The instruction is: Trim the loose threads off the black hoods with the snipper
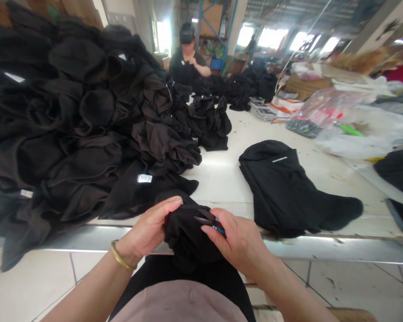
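Left hand (144,228): curled closed around a bunched black garment (184,237), with the fingertips pressed into the soft, matte knit; a gold bangle (122,256) is worn at the wrist.

Right hand (237,245): closed around small snips (206,219), which are held against the garment.

Snips: two pointed steel blades are angled toward the cloth, and the blue and red handles are mostly covered by the fingers.

Garment position: held in the air above the table edge, between both hands, over the person's lap.

Lap: covered by black cloth (188,273) and a dusty-pink layer (177,304).

Table: a long white top (221,179) with a pale measuring tape (242,211) laid near its edge.

Beside the hands: a folded black garment (289,188) with a small white mark is laid to the right, well apart from the hands.

Left side: a tall heap of black garments (70,125) is piled in soft folds, with a white tag (145,178) showing.

Far side: a seated co-worker (187,62) is partly screened by the heap.

Right side: clear plastic bags (352,134) and papers (263,109) are crowded together.

Hard to make out: the fold details are lost in the black cloth, and the windows (272,38) are blown out by glare.
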{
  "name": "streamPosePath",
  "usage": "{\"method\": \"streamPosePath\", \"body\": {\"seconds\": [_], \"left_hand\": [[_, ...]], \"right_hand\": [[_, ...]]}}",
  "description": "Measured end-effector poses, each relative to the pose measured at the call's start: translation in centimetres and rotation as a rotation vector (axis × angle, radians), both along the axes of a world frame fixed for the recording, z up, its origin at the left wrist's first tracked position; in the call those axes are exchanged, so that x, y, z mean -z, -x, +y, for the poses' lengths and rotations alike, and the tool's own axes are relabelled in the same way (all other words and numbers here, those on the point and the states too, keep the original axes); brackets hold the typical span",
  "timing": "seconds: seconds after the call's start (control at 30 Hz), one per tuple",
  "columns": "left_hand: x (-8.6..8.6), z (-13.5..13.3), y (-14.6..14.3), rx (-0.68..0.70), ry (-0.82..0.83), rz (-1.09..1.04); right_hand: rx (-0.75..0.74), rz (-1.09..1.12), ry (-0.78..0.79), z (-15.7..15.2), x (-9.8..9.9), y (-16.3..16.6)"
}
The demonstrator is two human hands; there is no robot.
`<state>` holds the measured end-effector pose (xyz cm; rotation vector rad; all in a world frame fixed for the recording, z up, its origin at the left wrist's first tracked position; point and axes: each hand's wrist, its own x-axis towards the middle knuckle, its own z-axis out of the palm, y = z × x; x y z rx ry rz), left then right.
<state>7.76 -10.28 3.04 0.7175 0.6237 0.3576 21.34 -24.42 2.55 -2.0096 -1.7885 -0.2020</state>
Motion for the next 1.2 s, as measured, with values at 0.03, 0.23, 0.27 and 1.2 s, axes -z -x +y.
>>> {"method": "streamPosePath", "body": {"seconds": [0.03, 0.23, 0.27, 1.2], "left_hand": [[0.1, 0.0, 0.0, 0.000, 0.009, 0.002], [0.6, 0.2, -0.1, -0.026, 0.035, 0.026], [0.7, 0.2, -0.1, -0.020, 0.039, 0.015], [1.3, 0.5, -0.2, 0.219, -0.381, 0.102]], "right_hand": [[0.007, 0.017, 0.003, 0.1, -0.1, -0.1], [0.026, 0.074, 0.037, 0.2, -0.9, -0.5], [0.017, 0.068, 0.049, 0.2, -0.9, -0.4], [0.203, 1.101, -0.046, 1.4, 1.3, -2.8]]}}
